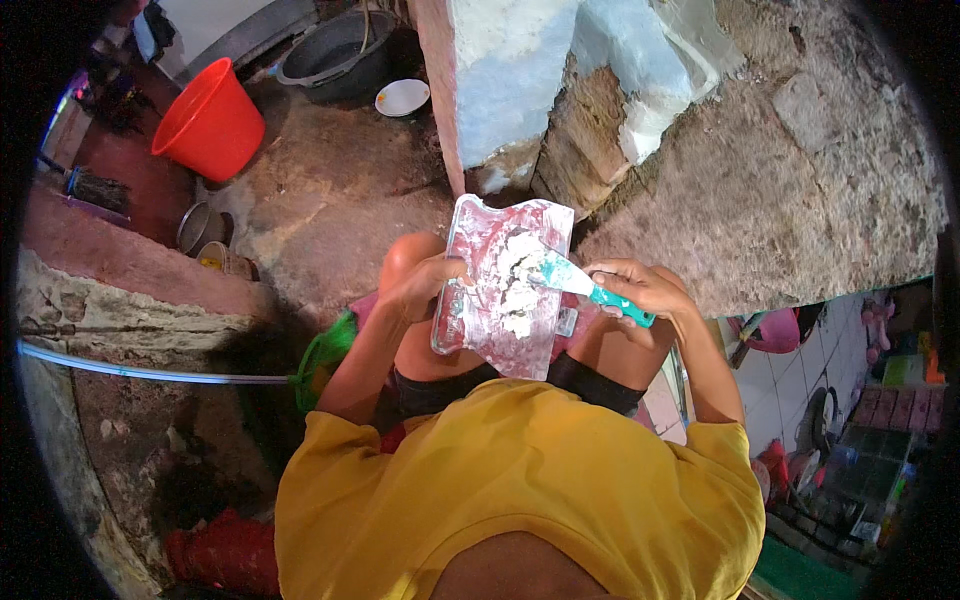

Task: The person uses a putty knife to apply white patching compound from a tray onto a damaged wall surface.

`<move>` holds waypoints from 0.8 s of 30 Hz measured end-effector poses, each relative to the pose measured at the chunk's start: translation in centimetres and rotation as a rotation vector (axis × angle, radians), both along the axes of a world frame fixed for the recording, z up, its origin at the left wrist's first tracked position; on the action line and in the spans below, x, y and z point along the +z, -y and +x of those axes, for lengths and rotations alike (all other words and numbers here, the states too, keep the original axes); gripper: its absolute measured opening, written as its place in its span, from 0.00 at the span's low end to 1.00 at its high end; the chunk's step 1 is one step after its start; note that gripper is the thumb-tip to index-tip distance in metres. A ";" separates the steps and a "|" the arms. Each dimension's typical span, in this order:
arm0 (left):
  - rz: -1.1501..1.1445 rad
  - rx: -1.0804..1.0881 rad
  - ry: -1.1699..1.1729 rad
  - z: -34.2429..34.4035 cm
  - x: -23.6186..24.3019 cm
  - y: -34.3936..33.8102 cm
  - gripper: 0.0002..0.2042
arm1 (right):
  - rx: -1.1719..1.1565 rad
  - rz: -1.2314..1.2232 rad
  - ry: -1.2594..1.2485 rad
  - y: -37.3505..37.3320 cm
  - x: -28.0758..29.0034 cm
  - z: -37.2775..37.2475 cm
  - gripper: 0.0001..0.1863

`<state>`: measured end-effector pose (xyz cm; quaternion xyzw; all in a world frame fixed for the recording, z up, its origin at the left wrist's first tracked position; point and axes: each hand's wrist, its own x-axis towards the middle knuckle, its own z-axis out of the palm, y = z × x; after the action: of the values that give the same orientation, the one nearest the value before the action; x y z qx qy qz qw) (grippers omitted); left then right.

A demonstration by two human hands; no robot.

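Head view: the left hand (425,283) grips the left edge of a reddish board (505,290) smeared with white putty (515,285) at centre frame; the right hand (640,288), at 3 o'clock of it, clasps a teal-handled scraper (578,282) — blade on the putty. A red bucket (212,122) stands at 10 o'clock.

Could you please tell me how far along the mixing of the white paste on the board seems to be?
Done: a heap of white paste already lies on the smeared reddish flat board. In hand: the left hand grips the board's edge, and the right hand works a teal-handled scraper into the paste. Left: the rough, patchy grey wall ahead shows bare, broken areas.
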<state>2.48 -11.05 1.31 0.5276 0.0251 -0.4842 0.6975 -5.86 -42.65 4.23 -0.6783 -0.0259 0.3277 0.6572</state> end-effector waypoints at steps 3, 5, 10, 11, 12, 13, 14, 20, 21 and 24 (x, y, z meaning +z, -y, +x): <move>0.093 0.064 0.038 0.1 -0.4 -0.2 0.20 | -0.048 -0.159 0.036 0.3 1.6 0.4 0.16; 0.255 0.190 0.144 0.8 -2.5 -1.2 0.18 | -0.119 -0.217 0.086 0.8 2.1 0.4 0.16; -0.066 0.370 0.013 1.1 0.5 -0.4 0.14 | -0.143 -0.517 0.776 0.5 4.1 0.1 0.15; -0.098 0.359 -0.017 1.5 0.3 -0.4 0.14 | -0.146 -0.599 1.071 0.1 4.0 0.2 0.16; -0.131 0.348 -0.047 1.8 0.3 -0.1 0.14 | -0.144 -0.716 1.082 -0.1 4.4 0.0 0.17; -0.178 0.363 -0.063 1.8 0.2 0.0 0.14 | -0.139 -0.826 1.078 -0.7 4.8 -0.5 0.18; -0.225 0.379 -0.079 1.7 0.2 0.2 0.14 | -0.132 -0.937 1.075 -1.2 5.0 -0.8 0.19; -0.289 0.520 -0.071 0.9 -0.1 0.9 0.13 | -0.061 -1.179 1.228 -2.5 4.1 -1.5 0.23; -0.283 0.538 -0.059 1.0 -0.7 0.8 0.13 | -0.051 -1.178 1.261 -2.5 4.1 -1.4 0.23; -0.212 0.482 0.051 1.0 -3.1 -0.5 0.13 | 0.021 -1.141 1.294 -2.1 4.3 -1.4 0.23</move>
<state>3.52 -10.51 -1.79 0.4424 0.0815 -0.2905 0.8445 -7.23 -40.59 8.57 -0.9578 -0.2328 -0.1539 0.0687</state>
